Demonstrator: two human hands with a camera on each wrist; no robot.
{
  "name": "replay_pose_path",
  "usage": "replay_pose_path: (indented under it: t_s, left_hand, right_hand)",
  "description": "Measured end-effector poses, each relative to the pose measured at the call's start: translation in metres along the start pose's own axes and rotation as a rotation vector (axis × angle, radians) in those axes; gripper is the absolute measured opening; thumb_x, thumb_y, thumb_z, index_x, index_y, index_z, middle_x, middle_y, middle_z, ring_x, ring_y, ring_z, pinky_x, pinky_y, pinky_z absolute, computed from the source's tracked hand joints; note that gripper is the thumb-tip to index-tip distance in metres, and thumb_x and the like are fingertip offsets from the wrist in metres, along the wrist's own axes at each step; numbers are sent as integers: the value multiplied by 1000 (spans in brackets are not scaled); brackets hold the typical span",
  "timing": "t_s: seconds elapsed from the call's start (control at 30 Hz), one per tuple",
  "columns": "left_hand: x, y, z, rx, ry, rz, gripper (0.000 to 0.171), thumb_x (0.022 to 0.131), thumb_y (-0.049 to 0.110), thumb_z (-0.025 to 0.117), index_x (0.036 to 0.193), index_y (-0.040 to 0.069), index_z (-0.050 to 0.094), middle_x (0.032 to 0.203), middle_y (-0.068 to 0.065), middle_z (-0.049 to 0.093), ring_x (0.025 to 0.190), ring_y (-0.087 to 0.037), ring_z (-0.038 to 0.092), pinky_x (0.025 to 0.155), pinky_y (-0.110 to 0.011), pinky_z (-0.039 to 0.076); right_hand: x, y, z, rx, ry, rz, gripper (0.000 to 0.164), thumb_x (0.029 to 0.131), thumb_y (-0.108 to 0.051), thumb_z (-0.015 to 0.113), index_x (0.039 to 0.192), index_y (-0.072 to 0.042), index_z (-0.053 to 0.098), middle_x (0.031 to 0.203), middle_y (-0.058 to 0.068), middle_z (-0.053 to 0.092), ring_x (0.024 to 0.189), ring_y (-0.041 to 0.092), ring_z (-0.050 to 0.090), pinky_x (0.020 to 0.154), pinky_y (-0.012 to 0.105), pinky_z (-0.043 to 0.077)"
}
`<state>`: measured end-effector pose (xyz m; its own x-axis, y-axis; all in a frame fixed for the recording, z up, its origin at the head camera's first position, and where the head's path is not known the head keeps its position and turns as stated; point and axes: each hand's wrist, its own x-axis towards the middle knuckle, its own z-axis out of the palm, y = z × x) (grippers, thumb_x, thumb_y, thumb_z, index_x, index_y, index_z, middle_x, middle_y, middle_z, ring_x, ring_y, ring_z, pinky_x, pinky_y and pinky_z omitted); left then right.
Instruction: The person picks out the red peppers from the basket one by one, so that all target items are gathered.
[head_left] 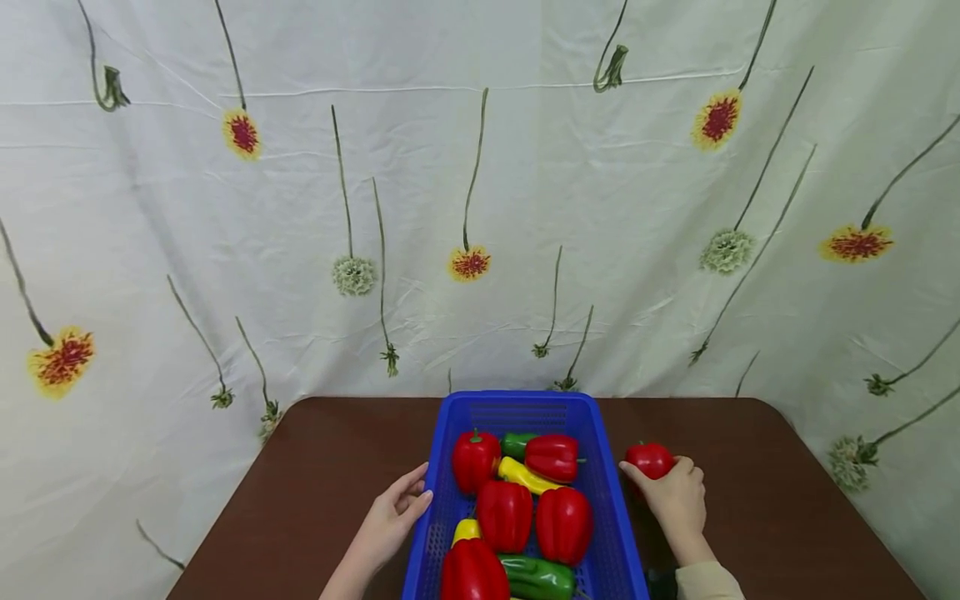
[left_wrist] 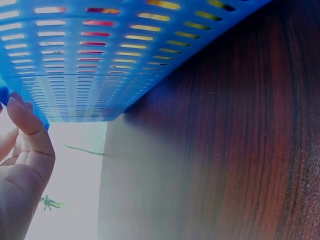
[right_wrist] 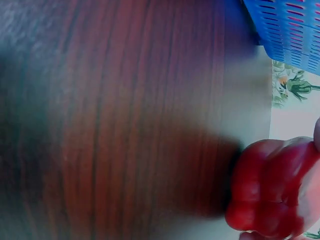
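Observation:
A blue plastic basket [head_left: 525, 398] stands on the brown table, holding several red bell peppers [head_left: 504, 515], a yellow pepper [head_left: 528, 475] and green peppers [head_left: 536, 577]. My left hand [head_left: 386, 521] grips the basket's left rim with bent fingers; the left wrist view shows that hand [left_wrist: 27, 155] at the rim beside the slotted wall [left_wrist: 90, 65]. To the right of the basket, my right hand [head_left: 678, 500] holds a red bell pepper [head_left: 649, 458] between thumb and fingers. In the right wrist view this pepper [right_wrist: 270, 190] fills the lower right corner, with most of the hand out of frame.
The dark brown wooden table [head_left: 330, 467] extends to both sides of the basket. Behind it hangs a pale cloth [head_left: 420, 208] printed with flowers and stems. The basket's right wall [head_left: 618, 508] stands between the held pepper and the peppers inside.

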<state>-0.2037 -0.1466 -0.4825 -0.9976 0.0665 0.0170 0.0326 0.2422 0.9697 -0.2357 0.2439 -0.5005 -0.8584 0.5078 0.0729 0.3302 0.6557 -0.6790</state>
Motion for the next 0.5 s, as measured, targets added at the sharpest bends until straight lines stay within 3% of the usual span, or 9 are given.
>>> replay_pose_path:
  t_s: [0.27, 0.5]
  left_hand:
    - [1, -1, 2, 0, 6, -3, 49, 95, 8, 63, 140, -4, 49, 111, -16, 60, 82, -4, 62, 73, -19, 52]
    - [2, -1, 0, -6, 1, 18, 49, 95, 5, 62, 140, -6, 48, 108, -15, 59, 81, -4, 62, 73, -19, 52]
  right_hand:
    - [1, -2, -11, -20, -2, 14, 93, 82, -55, 71, 131, 16, 38, 121, 39, 40, 110, 53, 38, 82, 62, 45]
    - [6, -22, -40, 20, -12, -86, 87, 87, -48, 68, 138, 15, 36, 133, 40, 35, 119, 54, 31, 94, 63, 38]
